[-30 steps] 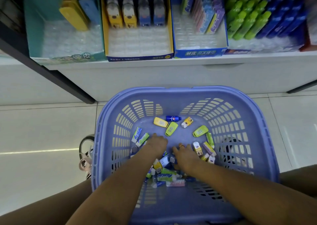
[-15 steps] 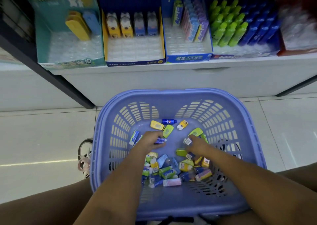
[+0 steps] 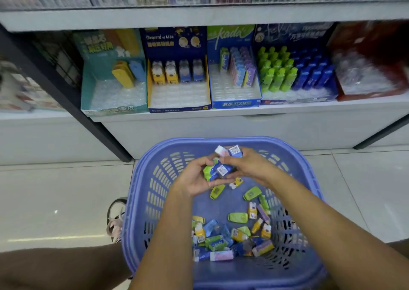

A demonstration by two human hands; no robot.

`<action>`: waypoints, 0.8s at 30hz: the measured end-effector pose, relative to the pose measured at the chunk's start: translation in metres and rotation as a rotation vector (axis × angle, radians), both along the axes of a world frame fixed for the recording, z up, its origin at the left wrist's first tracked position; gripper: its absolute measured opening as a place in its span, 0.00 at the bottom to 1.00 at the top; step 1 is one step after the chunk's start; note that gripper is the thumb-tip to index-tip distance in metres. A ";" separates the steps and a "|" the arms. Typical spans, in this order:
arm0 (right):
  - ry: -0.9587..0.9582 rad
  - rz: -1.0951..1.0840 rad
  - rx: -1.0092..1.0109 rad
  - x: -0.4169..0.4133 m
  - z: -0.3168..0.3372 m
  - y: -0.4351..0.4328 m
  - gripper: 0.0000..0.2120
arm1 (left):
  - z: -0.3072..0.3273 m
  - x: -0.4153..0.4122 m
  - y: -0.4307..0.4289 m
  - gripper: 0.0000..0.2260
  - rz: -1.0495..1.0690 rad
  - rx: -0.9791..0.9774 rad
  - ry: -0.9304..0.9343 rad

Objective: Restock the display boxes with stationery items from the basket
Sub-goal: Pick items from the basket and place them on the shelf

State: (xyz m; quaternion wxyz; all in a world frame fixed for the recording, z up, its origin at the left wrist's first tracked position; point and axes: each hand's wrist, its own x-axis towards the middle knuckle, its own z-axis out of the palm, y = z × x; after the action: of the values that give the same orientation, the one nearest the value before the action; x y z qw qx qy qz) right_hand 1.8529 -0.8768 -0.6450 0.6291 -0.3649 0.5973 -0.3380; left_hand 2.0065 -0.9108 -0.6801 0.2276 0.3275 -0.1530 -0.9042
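Note:
A purple plastic basket [image 3: 141, 192] stands on the floor in front of me with several small erasers [image 3: 230, 236] in coloured wrappers on its bottom. My left hand [image 3: 194, 179] is raised above the basket and cups a green and a blue eraser [image 3: 218, 170]. My right hand [image 3: 247, 165] meets it from the right and pinches a white-and-blue eraser [image 3: 229, 151]. On the low shelf stand the display boxes: a teal box [image 3: 112, 90], a navy and yellow box [image 3: 179, 86], a blue eraser box [image 3: 234, 84] and a box of green and blue bottles [image 3: 294, 77].
A red box [image 3: 371, 73] of clear packs stands at the shelf's right end. A black shelf post [image 3: 73, 104] runs diagonally at the left. A shoe [image 3: 115, 219] shows left of the basket on the pale tiled floor. An upper shelf holds blurred packs.
Both hands have risen out of the pile to the basket's far side, now holding erasers and touching each other. The view has tilted up, showing more of the shelf.

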 end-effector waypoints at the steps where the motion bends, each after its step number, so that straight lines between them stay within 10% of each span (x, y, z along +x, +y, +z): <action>1: 0.126 -0.012 -0.076 0.003 0.008 -0.003 0.06 | 0.011 0.000 -0.002 0.16 0.022 -0.013 0.000; 7: 0.765 0.015 -0.434 0.021 0.046 -0.013 0.17 | 0.051 -0.017 0.003 0.12 0.202 -0.057 -0.031; 13: 0.592 -0.141 -0.582 0.023 0.085 -0.023 0.09 | 0.082 0.005 -0.008 0.08 0.299 0.035 0.057; 20: -0.183 -0.267 -0.108 0.009 0.119 -0.074 0.19 | 0.101 0.031 -0.025 0.07 0.530 -0.006 -0.039; 24: 0.179 -0.178 -0.235 0.020 0.125 -0.118 0.09 | 0.102 0.039 -0.031 0.09 0.605 0.009 0.002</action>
State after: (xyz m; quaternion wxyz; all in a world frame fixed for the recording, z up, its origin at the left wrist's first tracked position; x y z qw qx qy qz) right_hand 1.8732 -0.9945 -0.5202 0.4939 -0.4102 0.6375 -0.4259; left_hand 2.0453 -0.9417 -0.5779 0.4853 0.3583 -0.0443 -0.7963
